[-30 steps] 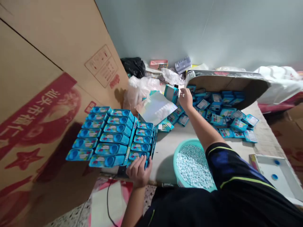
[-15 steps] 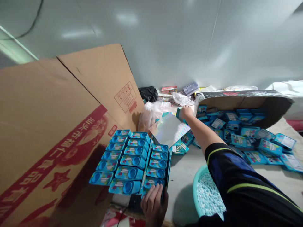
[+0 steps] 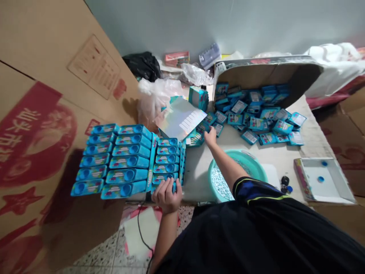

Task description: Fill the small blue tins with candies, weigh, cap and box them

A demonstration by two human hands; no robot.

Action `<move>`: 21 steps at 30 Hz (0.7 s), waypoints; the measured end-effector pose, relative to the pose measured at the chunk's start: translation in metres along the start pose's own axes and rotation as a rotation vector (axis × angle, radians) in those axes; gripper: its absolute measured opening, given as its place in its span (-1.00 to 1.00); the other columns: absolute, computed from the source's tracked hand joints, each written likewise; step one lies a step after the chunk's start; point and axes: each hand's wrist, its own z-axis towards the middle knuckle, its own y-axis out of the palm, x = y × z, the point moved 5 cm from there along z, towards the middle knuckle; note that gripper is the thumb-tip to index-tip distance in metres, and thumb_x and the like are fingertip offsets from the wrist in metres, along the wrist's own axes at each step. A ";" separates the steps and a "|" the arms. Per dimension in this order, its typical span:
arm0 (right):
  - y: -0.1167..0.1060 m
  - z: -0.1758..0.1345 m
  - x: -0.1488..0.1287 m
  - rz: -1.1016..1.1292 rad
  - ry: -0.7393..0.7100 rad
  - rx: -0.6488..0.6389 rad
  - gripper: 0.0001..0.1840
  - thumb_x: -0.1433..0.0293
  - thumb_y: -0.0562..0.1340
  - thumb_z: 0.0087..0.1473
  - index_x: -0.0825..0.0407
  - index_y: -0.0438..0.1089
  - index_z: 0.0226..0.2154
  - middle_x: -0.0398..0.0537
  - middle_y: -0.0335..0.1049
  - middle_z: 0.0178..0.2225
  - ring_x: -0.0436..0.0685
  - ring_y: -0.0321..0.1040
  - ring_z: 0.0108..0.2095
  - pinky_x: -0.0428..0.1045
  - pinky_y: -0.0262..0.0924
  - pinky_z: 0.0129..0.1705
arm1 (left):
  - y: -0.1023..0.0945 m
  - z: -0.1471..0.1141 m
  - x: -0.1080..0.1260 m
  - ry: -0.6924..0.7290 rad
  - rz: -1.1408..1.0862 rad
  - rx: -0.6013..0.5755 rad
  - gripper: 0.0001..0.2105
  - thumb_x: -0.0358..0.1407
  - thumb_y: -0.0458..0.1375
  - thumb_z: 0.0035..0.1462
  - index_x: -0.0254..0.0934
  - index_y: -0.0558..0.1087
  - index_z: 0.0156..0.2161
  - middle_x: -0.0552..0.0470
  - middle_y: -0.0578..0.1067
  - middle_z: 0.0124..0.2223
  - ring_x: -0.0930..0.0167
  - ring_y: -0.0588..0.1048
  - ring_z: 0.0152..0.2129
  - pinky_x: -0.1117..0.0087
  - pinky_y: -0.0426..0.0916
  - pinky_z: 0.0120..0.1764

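My left hand (image 3: 168, 194) curls its fingers over the nearest small blue box (image 3: 167, 179) at the front of the right-hand column. Beside it stand further columns of blue boxes (image 3: 128, 161) with round blue caps, set in stepped rows. My right hand (image 3: 210, 136) is closed low over the left edge of a heap of small blue cartons (image 3: 256, 123); what its fingers hold is hidden. Just left of that hand lies a shiny silver sheet (image 3: 179, 116), with fanned printed cards (image 3: 194, 140) under its corner. A teal carton (image 3: 198, 98) stands behind the sheet.
A turquoise basin (image 3: 211, 179) of pale small pieces sits under my right forearm. Large brown cardboard (image 3: 37, 152) rises at left. An open carton (image 3: 262, 70) lies behind the heap. A shallow white tray (image 3: 325, 182) with two blue caps is at right; plastic bags (image 3: 159, 93) lie behind.
The view has tilted down and shifted right. My right hand has left the teal carton behind the sheet and come nearer, to the blue cartons. My left hand stays on the front box.
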 end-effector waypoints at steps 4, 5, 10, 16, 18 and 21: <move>0.030 -0.037 0.028 -0.023 -0.065 -0.253 -0.49 0.35 -0.06 0.35 0.11 0.34 0.21 0.21 0.51 0.09 0.20 0.46 0.11 0.04 0.36 0.15 | 0.011 -0.014 -0.010 -0.128 0.005 -0.131 -0.70 -0.21 0.41 0.15 -0.26 0.58 -0.04 -0.21 0.60 -0.13 0.12 0.56 -0.08 0.05 0.29 0.07; 0.033 -0.043 0.030 -0.021 -0.091 -0.306 -0.49 0.32 -0.07 0.38 0.08 0.33 0.23 0.17 0.52 0.10 0.18 0.46 0.12 0.03 0.37 0.15 | 0.012 -0.015 -0.011 -0.159 0.012 -0.155 -0.70 -0.19 0.40 0.15 -0.27 0.58 -0.05 -0.22 0.60 -0.12 0.11 0.56 -0.06 0.04 0.30 0.09; 0.036 -0.070 0.026 -0.010 -0.183 -0.444 -0.06 0.08 0.34 0.18 0.09 0.03 0.44 0.32 0.31 0.30 0.35 0.34 0.26 0.14 0.30 0.24 | 0.010 -0.004 -0.013 -0.232 0.030 -0.253 -0.66 -0.09 0.34 0.19 -0.31 0.56 -0.07 -0.29 0.58 -0.10 0.07 0.54 -0.01 -0.02 0.31 0.13; 0.028 -0.073 0.010 -0.029 -0.260 -0.436 0.19 0.20 0.47 0.03 -0.06 -0.16 0.51 0.28 0.10 0.41 0.42 0.17 0.36 0.21 0.20 0.31 | 0.003 0.015 0.000 -0.154 0.068 -0.213 -0.67 -0.14 0.32 0.23 -0.35 0.53 -0.03 -0.33 0.58 -0.08 0.07 0.54 -0.02 -0.03 0.31 0.11; 0.029 -0.071 0.007 -0.048 -0.263 -0.441 0.11 0.26 0.45 0.05 -0.01 -0.10 0.48 0.30 0.19 0.35 0.43 0.25 0.30 0.21 0.21 0.29 | 0.001 0.017 0.005 -0.149 0.088 -0.190 -0.67 -0.16 0.30 0.25 -0.37 0.52 -0.01 -0.35 0.58 -0.06 0.08 0.54 0.00 -0.02 0.33 0.11; 0.029 -0.073 0.005 -0.076 -0.272 -0.445 -0.03 0.33 0.39 0.08 0.04 0.00 0.44 0.31 0.26 0.29 0.42 0.32 0.23 0.21 0.24 0.24 | -0.004 0.020 0.012 -0.124 0.113 -0.169 -0.67 -0.18 0.30 0.25 -0.37 0.52 0.02 -0.33 0.59 -0.05 0.10 0.55 0.01 0.02 0.36 0.10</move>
